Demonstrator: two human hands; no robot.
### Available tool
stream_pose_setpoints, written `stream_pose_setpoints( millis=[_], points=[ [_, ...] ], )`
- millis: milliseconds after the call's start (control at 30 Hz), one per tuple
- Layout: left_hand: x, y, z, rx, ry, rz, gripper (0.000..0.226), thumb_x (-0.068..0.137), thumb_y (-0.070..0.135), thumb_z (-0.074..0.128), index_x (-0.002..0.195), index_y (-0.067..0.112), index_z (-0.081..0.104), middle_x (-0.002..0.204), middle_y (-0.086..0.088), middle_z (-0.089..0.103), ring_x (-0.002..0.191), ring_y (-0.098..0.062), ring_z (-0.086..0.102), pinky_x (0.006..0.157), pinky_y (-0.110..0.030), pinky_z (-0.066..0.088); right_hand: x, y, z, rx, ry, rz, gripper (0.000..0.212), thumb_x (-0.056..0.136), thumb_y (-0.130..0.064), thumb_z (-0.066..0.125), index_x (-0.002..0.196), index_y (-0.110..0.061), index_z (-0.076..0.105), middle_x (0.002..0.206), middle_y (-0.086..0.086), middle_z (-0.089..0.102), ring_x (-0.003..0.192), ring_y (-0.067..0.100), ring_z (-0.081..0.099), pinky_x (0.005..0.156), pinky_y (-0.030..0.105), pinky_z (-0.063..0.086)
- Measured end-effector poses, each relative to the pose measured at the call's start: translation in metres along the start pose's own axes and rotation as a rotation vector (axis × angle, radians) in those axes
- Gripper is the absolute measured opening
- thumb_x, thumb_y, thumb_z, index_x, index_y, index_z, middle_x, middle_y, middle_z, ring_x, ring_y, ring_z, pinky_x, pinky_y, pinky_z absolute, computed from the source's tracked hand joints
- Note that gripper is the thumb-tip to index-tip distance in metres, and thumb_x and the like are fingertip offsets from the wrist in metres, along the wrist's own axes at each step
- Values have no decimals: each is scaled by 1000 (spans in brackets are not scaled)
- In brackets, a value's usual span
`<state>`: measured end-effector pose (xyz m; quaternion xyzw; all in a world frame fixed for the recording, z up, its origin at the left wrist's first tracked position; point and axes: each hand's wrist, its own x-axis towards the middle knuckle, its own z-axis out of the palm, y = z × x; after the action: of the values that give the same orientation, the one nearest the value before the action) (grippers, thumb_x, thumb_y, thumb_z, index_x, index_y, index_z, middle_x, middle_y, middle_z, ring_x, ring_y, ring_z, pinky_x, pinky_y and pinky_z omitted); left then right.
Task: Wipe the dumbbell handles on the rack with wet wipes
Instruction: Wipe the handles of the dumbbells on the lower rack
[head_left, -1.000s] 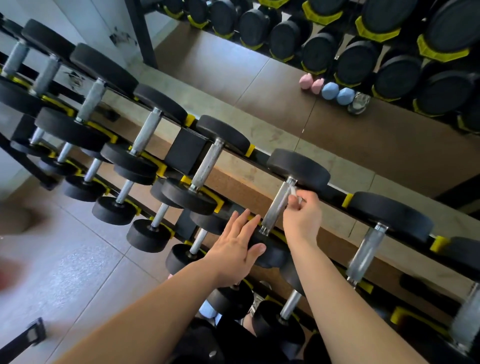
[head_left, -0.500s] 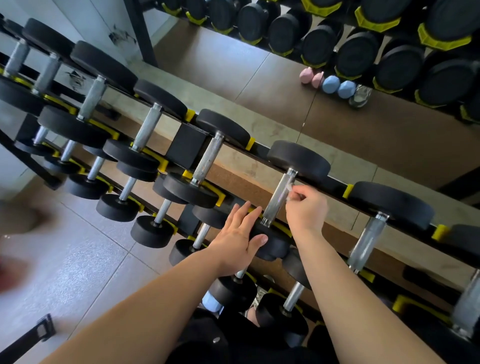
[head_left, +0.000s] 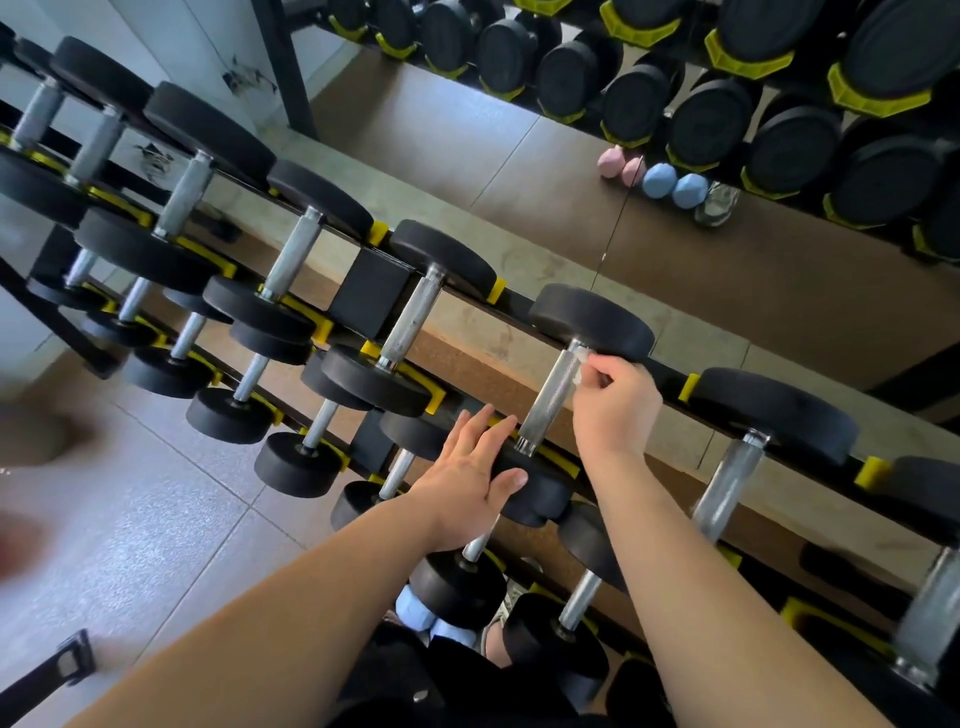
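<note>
**On the rack's upper tier: a wipe at the handle's far end**

On the upper tier of the rack (head_left: 369, 293), the dumbbell (head_left: 592, 322) being cleaned lies across the rails. Its steel handle (head_left: 548, 402) runs away from the person, with the far end leaning right in the picture. The wet wipe (head_left: 583, 360) is mostly hidden. Only a small crumpled white bit shows, pinched by the right hand (head_left: 615, 410) against the handle just below the far head. The left hand (head_left: 467, 478) lies flat with straight fingers on the near head and covers part of it. The arms hide part of the lower tier, the frame cuts off the dumbbells at the right edge, and a blurred shape at the left edge cannot be made out.
</note>
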<state>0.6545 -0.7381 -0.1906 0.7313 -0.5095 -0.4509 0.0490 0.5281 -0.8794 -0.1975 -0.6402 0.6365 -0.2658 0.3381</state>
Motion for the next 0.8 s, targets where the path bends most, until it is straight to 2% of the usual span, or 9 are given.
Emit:
stream_pose_setpoints(
  millis=[167,233,333,367,400,500,567,733,800],
  points=[
    [0,1,-1,-18,0,1,66,107,54,37,162,44,2,169,20,-18,155,-14,-25,129,-52,1,-26,13,10,-110,-98,-116,22,99,-6,62,117,-8,75,107,9,71,92,18,65,66,18,45],
    [1,-1,0,-25,4,8,67,107,53,38,162,43,2,169,19,-18,155,-14,-25,129,-51,1,-35,22,2,-146,-269,-166,23,99,-8,63,118,-9,75,107,7,74,98,19,69,75,23,51],
    [2,-4,1,-24,14,19,66,106,54,37,162,44,2,168,21,-17,155,-14,-24,129,-52,1,-37,28,-12,-143,-604,-92,23,100,-8,62,119,-10,75,110,4,75,104,16,68,87,25,51],
    [3,-5,1,-21,13,20,66,106,55,37,161,45,2,168,21,-17,155,-14,-24,129,-52,1,-31,26,-17,-151,-613,-68,23,100,-9,62,118,-11,75,110,3,74,104,16,67,86,25,51],
    [3,-5,1,-23,13,20,65,106,55,37,161,45,2,168,22,-17,155,-14,-24,129,-52,2,-23,24,-21,-146,-546,-43,23,100,-9,62,119,-11,75,110,3,73,103,15,65,84,24,51],
    [2,-6,4,-19,25,22,65,106,57,35,160,46,2,168,22,-17,155,-14,-24,129,-52,2,1,17,-23,-27,-146,-3,23,100,-8,63,118,-10,75,112,6,72,103,17,66,80,26,51],
    [2,-5,3,-14,23,14,65,106,57,35,160,46,1,168,21,-17,155,-14,-24,129,-53,2,1,9,-10,-34,-19,-36,22,100,-6,61,117,-9,76,112,10,71,101,20,67,77,26,50],
    [1,0,1,-39,7,-16,66,107,54,38,161,45,2,169,20,-17,156,-16,-24,129,-52,1,-21,14,12,-55,-52,-129,22,100,-7,61,117,-5,75,109,13,72,96,18,68,67,10,38],
    [1,-1,1,-36,11,-12,66,107,54,38,161,45,2,169,20,-17,156,-16,-23,129,-52,2,-24,20,1,-83,-142,-182,22,100,-8,61,119,-6,74,108,11,74,100,20,70,69,11,42]
  ],
)
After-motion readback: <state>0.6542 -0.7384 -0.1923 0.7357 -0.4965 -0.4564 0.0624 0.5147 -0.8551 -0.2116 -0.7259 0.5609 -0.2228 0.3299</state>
